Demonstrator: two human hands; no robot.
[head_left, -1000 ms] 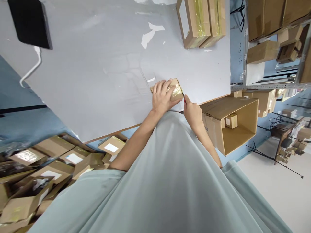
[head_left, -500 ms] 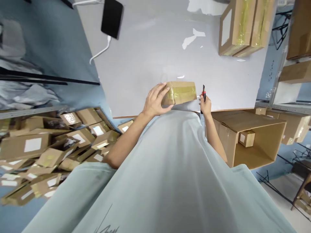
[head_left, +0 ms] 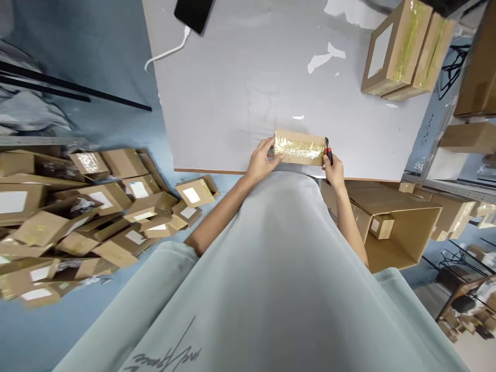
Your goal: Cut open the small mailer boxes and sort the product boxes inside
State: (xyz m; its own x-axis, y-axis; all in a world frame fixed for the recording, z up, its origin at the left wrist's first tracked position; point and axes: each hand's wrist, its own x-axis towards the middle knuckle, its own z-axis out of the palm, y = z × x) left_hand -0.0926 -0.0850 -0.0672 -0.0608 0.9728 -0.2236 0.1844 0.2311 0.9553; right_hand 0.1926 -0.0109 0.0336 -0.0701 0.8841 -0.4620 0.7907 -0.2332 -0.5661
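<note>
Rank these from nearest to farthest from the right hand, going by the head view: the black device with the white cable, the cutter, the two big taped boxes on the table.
1. Cutter: in the right hand itself.
2. Two big taped boxes: the table's far right.
3. Black device: far left, partly out of frame.

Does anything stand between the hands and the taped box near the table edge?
Nothing visible stands between the left hand and the box; that hand grips its left end. At the right end is the knife that the right hand holds; whether this hand also touches the box, I cannot tell.
</note>
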